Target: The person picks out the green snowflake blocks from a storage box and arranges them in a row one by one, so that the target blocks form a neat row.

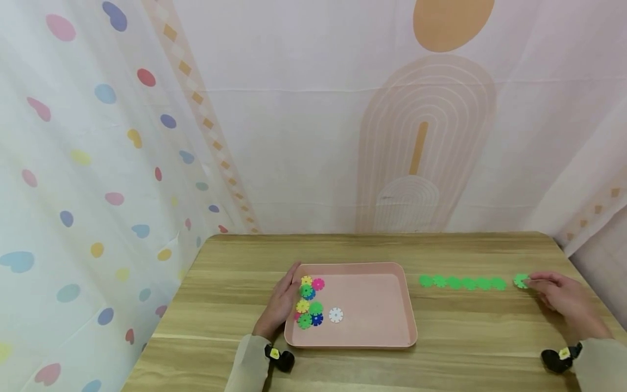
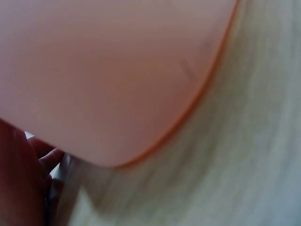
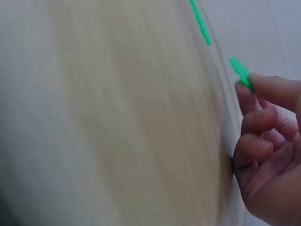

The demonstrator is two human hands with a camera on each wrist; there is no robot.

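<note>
My right hand pinches a green notched plastic disc between thumb and fingertips, just above the table on the right. In the right wrist view this disc appears nearly edge-on, its other fingers curled below. Left of it, several matching green discs lie in a straight row, separated by a gap from the held one. My left hand rests along the left side of a pink tray, its fingers extended against the wall. The left wrist view shows the tray's rounded corner and part of the fingers.
Inside the tray, several yellow, pink, blue and green discs cluster at the left, with a white disc apart from them. The wooden table ends at a patterned curtain behind and to the left.
</note>
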